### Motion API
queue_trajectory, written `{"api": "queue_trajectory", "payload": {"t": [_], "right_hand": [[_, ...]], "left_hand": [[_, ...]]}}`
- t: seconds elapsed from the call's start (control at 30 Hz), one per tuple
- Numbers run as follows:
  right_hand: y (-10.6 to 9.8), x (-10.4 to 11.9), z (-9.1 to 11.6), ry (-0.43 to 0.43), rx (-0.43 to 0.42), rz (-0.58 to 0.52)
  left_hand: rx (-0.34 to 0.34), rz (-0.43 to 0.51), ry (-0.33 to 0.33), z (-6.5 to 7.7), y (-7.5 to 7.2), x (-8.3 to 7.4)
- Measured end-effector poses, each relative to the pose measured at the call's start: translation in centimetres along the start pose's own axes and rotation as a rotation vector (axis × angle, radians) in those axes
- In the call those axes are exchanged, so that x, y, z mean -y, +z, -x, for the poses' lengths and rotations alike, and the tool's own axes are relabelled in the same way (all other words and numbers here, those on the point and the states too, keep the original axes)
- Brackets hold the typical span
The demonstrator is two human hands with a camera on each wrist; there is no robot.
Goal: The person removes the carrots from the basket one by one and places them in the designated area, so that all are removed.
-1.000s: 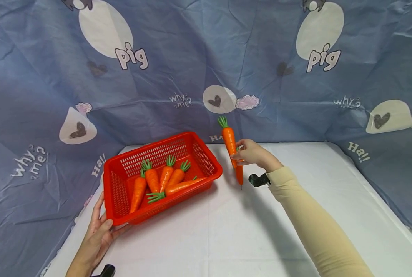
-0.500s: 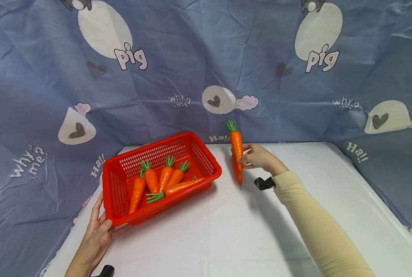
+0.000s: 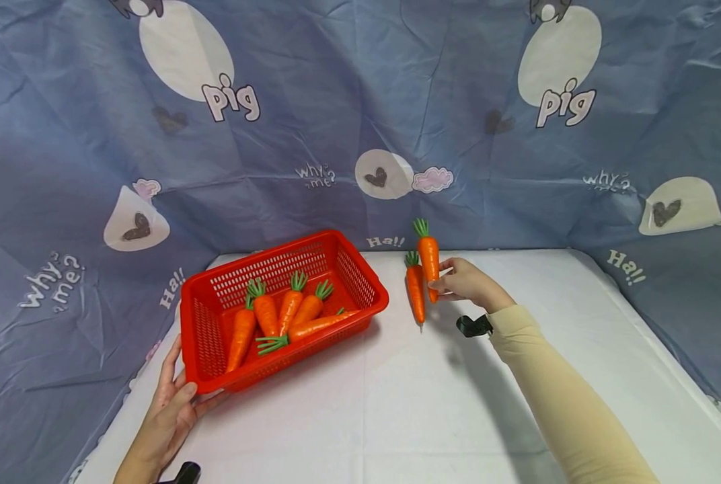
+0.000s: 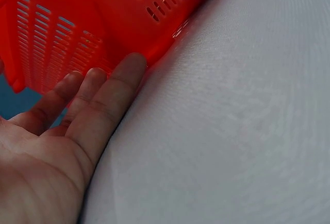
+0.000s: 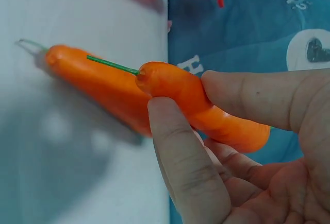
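Note:
At the near left corner of a red plastic basket (image 3: 288,368), my left hand (image 3: 169,420) holds on, its thumb at the rim and its fingers against the wall. The left wrist view shows those fingers (image 4: 105,100) low along the perforated side. My right hand (image 3: 466,282) pinches an orange carrot (image 3: 428,259) near its narrow end, green top upward, raised over the table. In the right wrist view, thumb and fingers press on opposite sides of this carrot (image 5: 175,85). Just left of it, a second carrot (image 3: 415,292) lies on the white cloth.
Several carrots (image 3: 239,339) with green tops lie inside the basket. White cloth (image 3: 360,430) covers the table. A blue printed fabric backdrop (image 3: 312,121) rises behind the table and along both sides.
My right hand has moved to the right and slightly nearer with its carrot, which now stands beside the lying carrot instead of overlapping it. The left hand and basket stay put.

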State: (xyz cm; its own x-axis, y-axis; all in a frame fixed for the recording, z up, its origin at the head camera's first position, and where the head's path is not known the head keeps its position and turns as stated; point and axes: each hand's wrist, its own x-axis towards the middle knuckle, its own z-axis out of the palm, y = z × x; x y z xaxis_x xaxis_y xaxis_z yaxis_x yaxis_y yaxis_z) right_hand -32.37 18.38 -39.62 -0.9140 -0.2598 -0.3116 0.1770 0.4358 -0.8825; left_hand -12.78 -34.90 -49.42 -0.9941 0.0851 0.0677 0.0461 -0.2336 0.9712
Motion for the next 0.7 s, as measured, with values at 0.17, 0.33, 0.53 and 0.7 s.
{"api": "queue_trajectory", "payload": {"t": [0.17,0.33,0.53,0.7], "right_hand": [[-0.3,-0.9,0.0,0.024,-0.009,-0.008],[-0.5,-1.6,0.3,0.036,-0.021,-0.008],[-0.5,-2.5,0.3,0.044,-0.023,0.007],[-0.5,-3.4,0.2,0.060,-0.027,0.022]], "left_hand": [[0.000,0.002,-0.001,0.0,0.0,0.0],[0.000,0.004,0.002,0.0,0.0,0.0],[0.003,0.002,0.003,0.0,0.0,0.0],[0.006,0.004,0.008,0.0,0.0,0.0]]}}
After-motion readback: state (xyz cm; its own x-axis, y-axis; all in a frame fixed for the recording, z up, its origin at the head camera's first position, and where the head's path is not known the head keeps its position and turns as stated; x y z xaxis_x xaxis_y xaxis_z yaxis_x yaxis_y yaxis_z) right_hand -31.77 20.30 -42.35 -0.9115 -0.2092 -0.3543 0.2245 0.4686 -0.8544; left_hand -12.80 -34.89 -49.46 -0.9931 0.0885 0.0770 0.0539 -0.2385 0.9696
